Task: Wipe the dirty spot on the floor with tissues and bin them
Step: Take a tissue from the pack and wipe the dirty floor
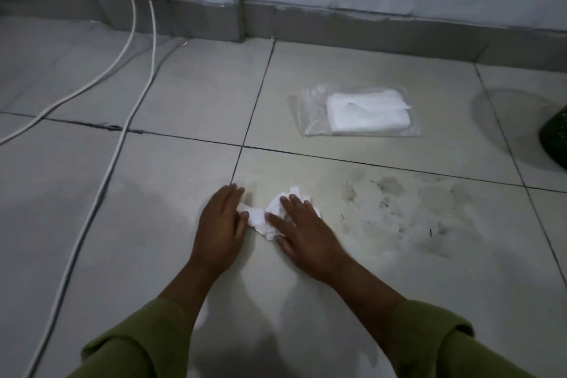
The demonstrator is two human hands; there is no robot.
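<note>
Head view: hands [264, 224] half-covering tissue [260, 218]

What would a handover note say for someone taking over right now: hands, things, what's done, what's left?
Left hand: flat on the floor, fingertips touching the tissue.
Right hand: pressing the crumpled tissue down, fingers spread.
Dirty spot: right of the hands, smudges still visible.
Tissue pack: on the floor beyond, towards the wall.
Green object at the right edge may be the bin; cannot tell.
Done: a tissue is out.
Left: wipe the spot, bin the tissues.
</note>
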